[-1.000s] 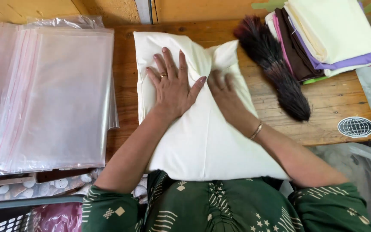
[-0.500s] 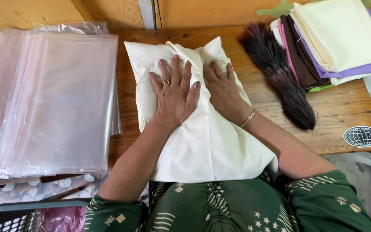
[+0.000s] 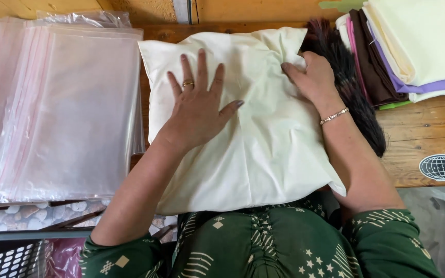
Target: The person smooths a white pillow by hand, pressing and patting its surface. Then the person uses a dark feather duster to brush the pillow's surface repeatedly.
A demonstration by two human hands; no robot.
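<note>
A cream-coloured pillow [image 3: 263, 149] lies on the wooden table [image 3: 413, 139] in front of me, its near edge over my lap. My left hand [image 3: 199, 105], with a ring on one finger, presses flat on the pillow's middle with fingers spread. My right hand [image 3: 310, 77], a bracelet at the wrist, rests on the pillow's upper right part, its fingers bunching the fabric near that corner.
A stack of clear plastic bags [image 3: 52, 108] lies to the left. A dark brush-like broom [image 3: 351, 87] lies right of the pillow. Folded fabrics [image 3: 413, 46] in cream, purple and brown sit at the top right. A black basket [image 3: 6, 260] is at the bottom left.
My right hand has slid from the pillow's middle to its upper right part. My left hand stays flat on it. The view has drawn closer.
</note>
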